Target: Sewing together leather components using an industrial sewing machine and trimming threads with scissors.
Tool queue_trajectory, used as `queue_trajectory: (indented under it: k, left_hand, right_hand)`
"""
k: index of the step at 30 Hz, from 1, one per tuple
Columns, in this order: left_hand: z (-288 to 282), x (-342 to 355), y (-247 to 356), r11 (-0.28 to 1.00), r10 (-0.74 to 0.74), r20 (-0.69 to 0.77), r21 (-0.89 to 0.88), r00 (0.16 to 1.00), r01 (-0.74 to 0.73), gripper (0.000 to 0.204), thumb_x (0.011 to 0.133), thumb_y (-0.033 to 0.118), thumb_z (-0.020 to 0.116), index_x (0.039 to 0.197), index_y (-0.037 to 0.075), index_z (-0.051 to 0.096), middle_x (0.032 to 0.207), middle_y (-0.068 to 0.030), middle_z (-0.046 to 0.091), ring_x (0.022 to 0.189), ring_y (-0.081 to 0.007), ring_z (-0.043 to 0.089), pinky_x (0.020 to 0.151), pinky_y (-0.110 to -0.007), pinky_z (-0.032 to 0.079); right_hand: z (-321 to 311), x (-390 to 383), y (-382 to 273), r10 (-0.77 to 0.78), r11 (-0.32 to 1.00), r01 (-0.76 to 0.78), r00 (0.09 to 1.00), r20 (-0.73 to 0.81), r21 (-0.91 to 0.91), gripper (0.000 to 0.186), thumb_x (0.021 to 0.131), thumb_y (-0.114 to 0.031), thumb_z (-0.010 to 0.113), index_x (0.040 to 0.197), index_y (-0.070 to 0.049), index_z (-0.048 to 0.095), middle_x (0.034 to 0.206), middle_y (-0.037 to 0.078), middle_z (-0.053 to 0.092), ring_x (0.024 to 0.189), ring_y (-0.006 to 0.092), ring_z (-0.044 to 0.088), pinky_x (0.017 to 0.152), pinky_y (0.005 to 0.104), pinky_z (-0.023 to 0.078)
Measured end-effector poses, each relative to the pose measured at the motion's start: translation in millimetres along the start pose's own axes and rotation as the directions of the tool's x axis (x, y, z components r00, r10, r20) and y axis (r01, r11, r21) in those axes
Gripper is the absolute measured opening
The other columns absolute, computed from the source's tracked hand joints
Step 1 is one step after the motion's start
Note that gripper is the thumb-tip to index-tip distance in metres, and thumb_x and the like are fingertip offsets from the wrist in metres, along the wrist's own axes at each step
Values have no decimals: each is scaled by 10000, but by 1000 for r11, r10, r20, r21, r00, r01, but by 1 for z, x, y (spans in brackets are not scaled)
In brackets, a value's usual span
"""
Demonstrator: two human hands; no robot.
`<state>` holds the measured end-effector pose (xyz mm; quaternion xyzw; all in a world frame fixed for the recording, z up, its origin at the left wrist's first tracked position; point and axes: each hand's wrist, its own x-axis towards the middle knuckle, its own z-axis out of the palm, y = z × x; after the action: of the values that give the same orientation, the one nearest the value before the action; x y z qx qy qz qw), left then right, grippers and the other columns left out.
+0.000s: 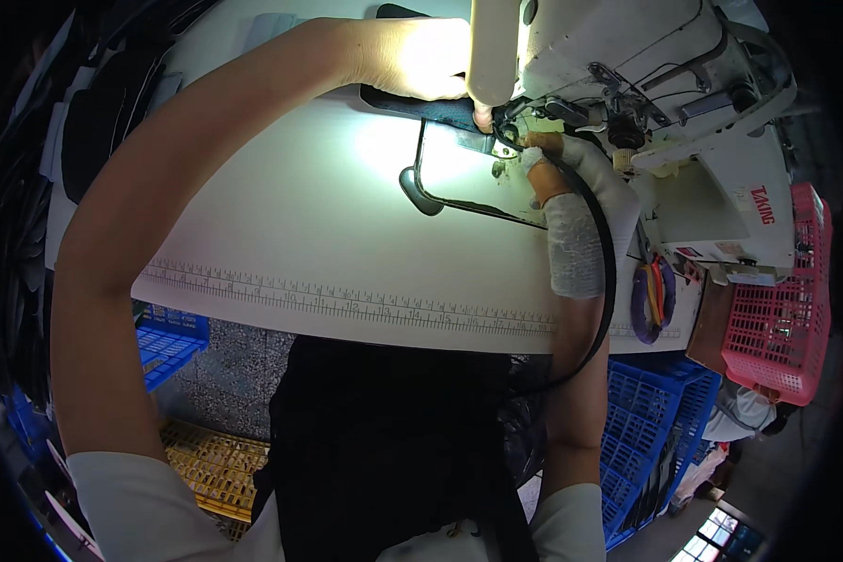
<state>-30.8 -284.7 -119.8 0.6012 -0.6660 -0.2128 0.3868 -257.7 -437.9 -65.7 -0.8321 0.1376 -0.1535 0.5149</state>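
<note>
At the sewing machine (721, 197), my left hand (426, 61) reaches round from the left and rests on a dark flat piece of material (412, 101). Glare and the pale machine head hide most of its fingers; one fingertip shows below the head, pressing near the sewing spot. My right hand (599, 187), in a white fingerless glove or wrap, is closed at the right of the needle area. Its fingers pinch a narrow black strip (612, 272), which loops down over my forearm towards my lap. The needle itself cannot be made out.
Purple-and-orange-handled scissors (654, 300) lie right of my forearm. A printed ruler (356, 307) runs along the white table's front edge. A pink basket (773, 318) stands right, blue crates (642, 431) below it. Dark pieces (103, 131) are stacked left; a yellow crate (215, 464) sits below.
</note>
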Motion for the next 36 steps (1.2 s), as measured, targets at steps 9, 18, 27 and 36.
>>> queue_trajectory:
  k: [9,18,27,36]
  left_hand:
    - [20,-15,8,929,192,-128,344,973,-138,269,971,216,542,1137,57,682,1134,-151,658,1006,-348,591,952,-439,478]
    - [18,-21,63,814,115,-49,578,992,-66,277,957,229,568,1176,128,703,1164,-147,663,1035,-319,597,974,-430,480]
    - [42,-31,80,706,204,-294,705,934,67,193,863,155,637,978,167,791,880,17,713,817,-201,645,733,-319,518]
    - [86,-27,114,618,-217,-378,661,900,426,246,866,181,652,1081,212,765,1082,-78,692,710,-258,631,709,-319,509]
  right_hand:
    - [3,1,9,24,995,-22,999,-24,93,276,831,10,724,1098,-50,757,900,59,724,594,64,545,516,168,438]
    - [7,4,6,73,992,-66,995,-68,106,252,878,-17,709,1128,-39,732,804,56,699,512,52,516,444,169,386]
    - [14,2,9,-123,978,137,988,-90,158,188,902,-36,691,1085,-39,738,727,24,658,485,40,491,409,154,316]
    - [-1,-5,5,-101,995,103,989,106,-10,274,842,27,696,1111,-7,730,842,54,721,563,74,566,536,219,486]
